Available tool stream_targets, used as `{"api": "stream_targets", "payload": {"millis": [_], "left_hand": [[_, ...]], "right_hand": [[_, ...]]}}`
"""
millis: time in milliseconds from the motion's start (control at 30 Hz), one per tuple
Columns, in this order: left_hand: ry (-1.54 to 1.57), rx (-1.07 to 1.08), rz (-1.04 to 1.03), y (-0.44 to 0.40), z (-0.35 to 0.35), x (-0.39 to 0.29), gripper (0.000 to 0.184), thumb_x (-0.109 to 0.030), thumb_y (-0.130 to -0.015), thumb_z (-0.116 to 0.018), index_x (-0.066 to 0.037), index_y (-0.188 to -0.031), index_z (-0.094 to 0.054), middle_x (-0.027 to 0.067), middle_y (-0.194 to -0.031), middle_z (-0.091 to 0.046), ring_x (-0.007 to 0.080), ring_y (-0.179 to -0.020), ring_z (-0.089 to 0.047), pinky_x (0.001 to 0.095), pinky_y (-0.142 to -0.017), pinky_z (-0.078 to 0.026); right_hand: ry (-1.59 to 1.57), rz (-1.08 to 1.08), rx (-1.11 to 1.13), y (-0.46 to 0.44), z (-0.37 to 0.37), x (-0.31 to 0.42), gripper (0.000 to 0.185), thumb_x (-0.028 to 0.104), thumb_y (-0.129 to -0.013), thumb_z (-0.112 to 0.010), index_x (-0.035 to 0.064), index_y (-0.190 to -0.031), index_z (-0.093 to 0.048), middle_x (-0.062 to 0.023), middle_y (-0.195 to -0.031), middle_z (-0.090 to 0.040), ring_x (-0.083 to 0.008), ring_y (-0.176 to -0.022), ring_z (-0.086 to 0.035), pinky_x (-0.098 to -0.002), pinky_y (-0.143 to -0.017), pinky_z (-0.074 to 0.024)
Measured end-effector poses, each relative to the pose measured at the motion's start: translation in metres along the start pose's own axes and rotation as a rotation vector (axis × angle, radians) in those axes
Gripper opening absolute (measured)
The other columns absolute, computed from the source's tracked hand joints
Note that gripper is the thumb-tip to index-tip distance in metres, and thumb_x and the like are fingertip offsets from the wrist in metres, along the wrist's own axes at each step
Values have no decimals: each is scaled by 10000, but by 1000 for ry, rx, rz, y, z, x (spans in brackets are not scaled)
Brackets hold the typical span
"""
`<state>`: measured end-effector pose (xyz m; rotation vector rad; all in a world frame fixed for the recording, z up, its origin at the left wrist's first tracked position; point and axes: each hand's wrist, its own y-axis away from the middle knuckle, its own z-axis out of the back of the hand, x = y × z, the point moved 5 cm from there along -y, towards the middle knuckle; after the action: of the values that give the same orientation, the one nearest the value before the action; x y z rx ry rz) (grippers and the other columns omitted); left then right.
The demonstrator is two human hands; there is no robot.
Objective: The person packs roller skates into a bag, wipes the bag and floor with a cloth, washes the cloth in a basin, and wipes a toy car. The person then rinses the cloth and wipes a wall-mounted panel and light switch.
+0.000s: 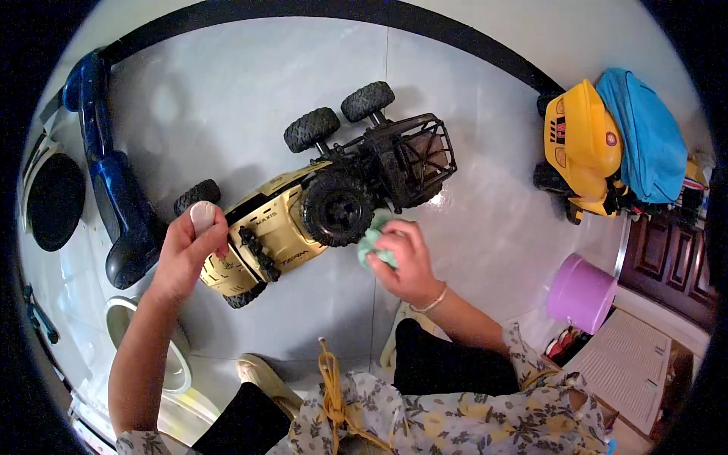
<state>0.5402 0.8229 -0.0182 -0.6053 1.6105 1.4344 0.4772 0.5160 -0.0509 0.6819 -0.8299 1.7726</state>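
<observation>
A gold and black toy truck (pixel 284 220) with big black tyres lies tilted on the grey tiled floor. My left hand (pixel 189 246) grips its front end, thumb up and fingers curled round the gold body. In my right hand (pixel 406 262) is a crumpled light green cloth (pixel 373 241), bunched between the fingers and held against the large near wheel (pixel 337 208). The truck's open black rear frame (pixel 413 155) points to the upper right.
A blue hoverboard (pixel 114 189) and a whitish basin (pixel 182 356) are on the left. Over on the right are a yellow toy vehicle (pixel 584 144), a blue bag (pixel 644 136), a purple bucket (pixel 582 293) and a white slatted panel (pixel 626 364).
</observation>
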Motion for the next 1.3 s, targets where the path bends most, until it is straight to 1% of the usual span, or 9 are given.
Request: {"api": "stream_targets", "payload": {"millis": [267, 467, 600, 733, 800, 867, 1067, 1167, 1300], "left_hand": [[-20, -43, 19, 8, -1, 10, 109, -166, -852, -572, -75, -826, -517, 3, -686, -527, 114, -634, -502, 256, -618, -411], [-60, 6, -5, 10, -2, 6, 105, -147, -853, -582, -71, -820, -517, 5, -686, -532, 114, -647, -512, 249, -628, -415], [-78, 43, 26, 9, 0, 14, 105, -137, -861, -578, -62, -834, -511, -1, -701, -536, 96, -660, -515, 239, -628, -421], [-19, 31, 43, 9, -6, 15, 101, -118, -858, -583, -53, -852, -507, -4, -720, -546, 77, -670, -515, 229, -627, -422], [-30, 18, 45, 7, -5, 12, 99, -116, -857, -587, -54, -855, -509, -4, -721, -549, 78, -668, -518, 229, -627, -424], [-41, 6, 47, 5, -4, 11, 98, -114, -855, -591, -55, -858, -512, -5, -721, -551, 78, -666, -522, 228, -627, -425], [-13, 8, 27, 7, -3, 15, 105, -119, -864, -595, -64, -861, -506, -11, -725, -559, 75, -644, -531, 224, -630, -432], [-5, -19, 39, 11, 1, 17, 106, -123, -868, -592, -63, -867, -504, -10, -724, -555, 74, -659, -531, 223, -631, -432], [-49, -25, 10, 11, 0, 15, 113, -155, -853, -595, -86, -842, -507, -4, -702, -553, 113, -647, -545, 246, -637, -432]], "right_hand": [[423, 3, 92, 9, -31, -28, 379, 216, -792, -654, 14, -1092, -540, -189, -1215, -462, -382, -1103, -435, -455, -928, -370], [41, -398, -226, 21, -12, -60, 269, 196, -885, -560, 43, -1106, -549, -192, -1115, -531, -363, -1005, -518, -411, -853, -434], [-277, -798, -436, 28, -1, -85, 209, 179, -964, -483, 29, -1091, -554, -45, -954, -581, -151, -865, -552, -288, -788, -444], [-248, -737, -702, 27, 29, -99, 224, 183, -976, -465, 39, -1139, -516, -19, -966, -572, -98, -854, -534, -265, -790, -452], [-266, -755, -735, 16, 38, -117, 272, 134, -945, -479, 11, -1188, -471, -98, -1076, -554, -187, -970, -533, -345, -882, -436], [641, -301, -335, -12, 25, -112, 423, 113, -879, -515, -99, -1229, -406, -252, -1260, -433, -353, -1158, -434, -449, -999, -336], [503, -390, -249, -26, 35, -122, 396, 54, -835, -491, -119, -1187, -434, -268, -1179, -470, -416, -1068, -451, -462, -965, -359], [327, -576, -244, -19, 37, -156, 297, 80, -875, -480, -69, -1131, -501, -233, -1128, -518, -388, -1033, -490, -420, -933, -392], [5, -726, -505, 2, 45, -152, 169, 159, -945, -463, 3, -969, -525, -52, -893, -497, -139, -780, -459, -307, -733, -412]]}}
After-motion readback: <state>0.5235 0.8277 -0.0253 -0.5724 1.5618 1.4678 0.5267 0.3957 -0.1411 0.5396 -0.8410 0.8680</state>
